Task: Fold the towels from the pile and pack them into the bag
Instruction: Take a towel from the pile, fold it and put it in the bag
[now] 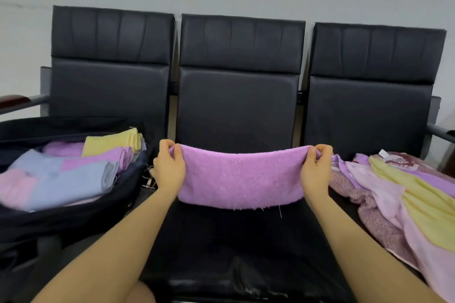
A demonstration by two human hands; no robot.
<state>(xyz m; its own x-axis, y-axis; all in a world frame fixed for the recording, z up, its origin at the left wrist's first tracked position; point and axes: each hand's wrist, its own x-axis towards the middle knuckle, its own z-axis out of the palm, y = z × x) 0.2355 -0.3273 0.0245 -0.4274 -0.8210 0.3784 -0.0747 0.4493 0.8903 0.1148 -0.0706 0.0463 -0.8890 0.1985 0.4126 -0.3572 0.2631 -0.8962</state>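
A purple towel (240, 177) hangs stretched above the middle seat (221, 248). My left hand (168, 166) pinches its upper left corner and my right hand (317, 167) pinches its upper right corner. The towel sags a little between them, its lower edge free. On the left seat lies an open dark bag (73, 214) holding several folded towels (73, 170) in blue, purple, pink and yellow. On the right seat is a loose pile of towels (398, 194) in lilac, yellow and mottled pink.
Three black padded chairs stand in a row against a grey wall; the middle backrest (238, 106) is right behind the towel. A wooden armrest (14, 101) is at far left and a metal armrest (440, 133) at far right.
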